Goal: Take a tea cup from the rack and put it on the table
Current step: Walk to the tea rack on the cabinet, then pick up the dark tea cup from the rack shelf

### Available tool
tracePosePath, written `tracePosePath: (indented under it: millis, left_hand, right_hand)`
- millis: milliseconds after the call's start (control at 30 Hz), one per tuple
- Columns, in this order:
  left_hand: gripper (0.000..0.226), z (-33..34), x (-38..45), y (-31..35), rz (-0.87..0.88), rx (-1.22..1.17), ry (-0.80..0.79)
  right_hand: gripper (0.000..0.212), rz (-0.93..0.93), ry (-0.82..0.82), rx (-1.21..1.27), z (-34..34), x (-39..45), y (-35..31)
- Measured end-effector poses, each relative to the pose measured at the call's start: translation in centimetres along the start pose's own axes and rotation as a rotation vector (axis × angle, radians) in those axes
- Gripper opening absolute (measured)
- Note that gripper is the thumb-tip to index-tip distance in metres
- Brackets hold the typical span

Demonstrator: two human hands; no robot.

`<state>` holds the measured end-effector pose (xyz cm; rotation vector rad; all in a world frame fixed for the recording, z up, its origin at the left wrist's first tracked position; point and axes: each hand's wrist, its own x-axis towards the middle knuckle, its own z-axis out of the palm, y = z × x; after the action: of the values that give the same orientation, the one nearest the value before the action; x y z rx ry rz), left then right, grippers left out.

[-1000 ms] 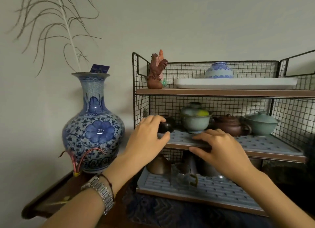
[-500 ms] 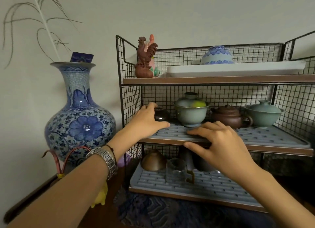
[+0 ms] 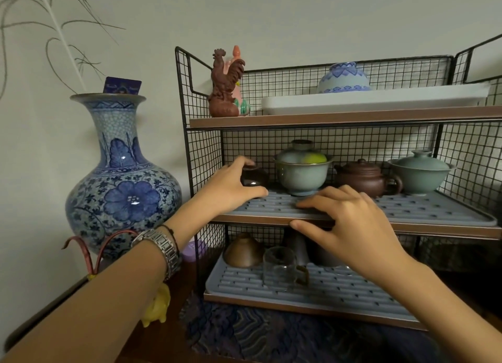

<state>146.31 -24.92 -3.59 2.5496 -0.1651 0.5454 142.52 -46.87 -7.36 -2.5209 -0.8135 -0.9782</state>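
Observation:
A small dark tea cup (image 3: 254,176) stands at the left end of the middle shelf (image 3: 434,210) of a black wire rack (image 3: 203,150). My left hand (image 3: 231,188) wraps it, fingers over its top and thumb along its base on the grey mat. My right hand (image 3: 350,226) rests spread on that shelf's front edge, holding nothing. On the bottom shelf sit an upturned brown cup (image 3: 243,251) and a glass cup (image 3: 279,267); other cups behind my right hand are mostly hidden.
Beside the dark cup stand a celadon lidded bowl (image 3: 304,172), a brown teapot (image 3: 364,178) and a green lidded bowl (image 3: 419,173). A rooster figure (image 3: 226,85) and white tray (image 3: 375,100) top the rack. A blue-and-white vase (image 3: 122,188) stands left on the wooden table (image 3: 163,341), a patterned cloth (image 3: 271,332) in front.
My view has shifted closer to the rack. My left hand has settled further around the dark cup; my right hand stays on the middle shelf's edge.

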Motion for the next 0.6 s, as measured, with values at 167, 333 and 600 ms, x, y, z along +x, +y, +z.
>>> tracePosePath:
  millis: [167,333,600]
  left_hand:
    - [0.065,-0.2,-1.1,0.4,0.052,-0.056,0.065]
    - [0.065,-1.0,-2.7,0.3,0.075,-0.119,0.148]
    - [0.071,-1.4,-5.7,0.6,0.085,-0.187,0.272]
  right_hand:
    - [0.046,-0.008,-0.011,-0.016,0.0,0.0,0.2]
    - [0.048,0.000,-0.018,-0.005,-0.1,0.0,0.0]
    - [0.044,0.011,-0.027,-0.009,-0.3,0.0,-0.3]
